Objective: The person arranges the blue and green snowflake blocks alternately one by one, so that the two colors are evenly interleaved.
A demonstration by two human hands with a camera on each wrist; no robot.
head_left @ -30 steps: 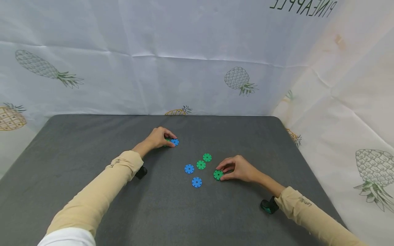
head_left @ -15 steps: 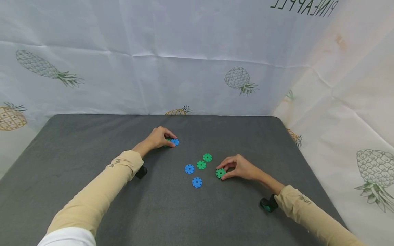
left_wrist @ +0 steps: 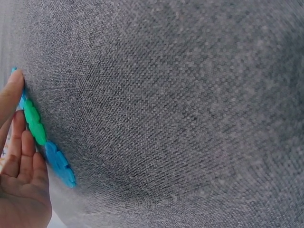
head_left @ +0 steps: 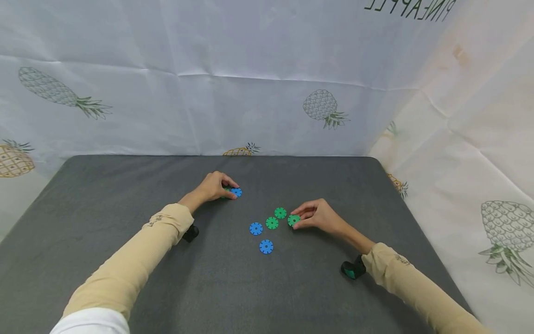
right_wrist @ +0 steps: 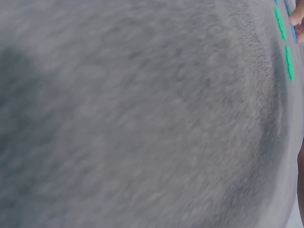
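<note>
At the table's far middle, my left hand (head_left: 213, 186) pinches a blue notched disc (head_left: 236, 192) between thumb and fingers. A green notched disc (left_wrist: 34, 122) and another blue one (left_wrist: 60, 164) run in a row along that hand in the left wrist view. Farther right, my right hand (head_left: 324, 217) holds a green notched disc (head_left: 294, 220) by its edge, thumb on the near side and fingers on the far side. Just left of it lie two green discs, one farther back (head_left: 280, 213) and one nearer (head_left: 272, 223). The right wrist view shows only a sliver of the right hand.
Two loose blue discs, one (head_left: 256, 228) left of the green pair and another (head_left: 266, 246) nearer me, lie flat on the grey cloth-covered table (head_left: 233, 287). A white pineapple-print curtain (head_left: 250, 111) hangs behind the table and along its right side.
My right hand has drawn back a little, then moved away from me with its green disc, closer to the two loose green ones. The left hand and the loose discs stay put.
</note>
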